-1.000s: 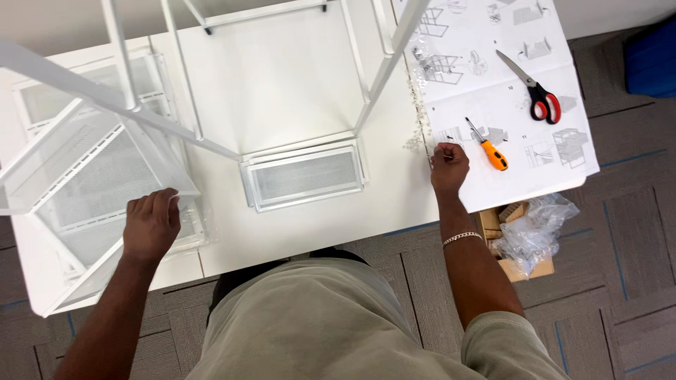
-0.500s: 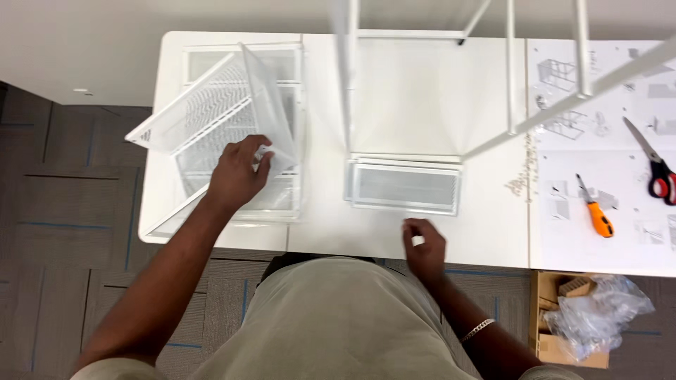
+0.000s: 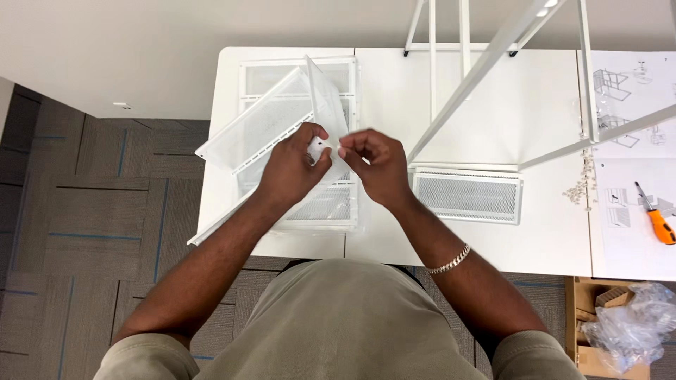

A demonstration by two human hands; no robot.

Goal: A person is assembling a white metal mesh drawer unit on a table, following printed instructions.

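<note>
While the left hand (image 3: 292, 165) gripped the raised corner of a white mesh basket (image 3: 264, 127) standing tilted over the desk's (image 3: 451, 77) left half, its fingers (image 3: 318, 141) were closed around that corner. Just beside it, the right hand (image 3: 377, 165) pinched a small white piece (image 3: 331, 144) against the same corner, fingers narrow. Further right a flat mesh panel (image 3: 468, 195) lay near the front edge, under a white metal frame (image 3: 493, 49). An orange-handled screwdriver (image 3: 656, 222) rested on the instruction sheets (image 3: 634, 84) at the right edge.
</note>
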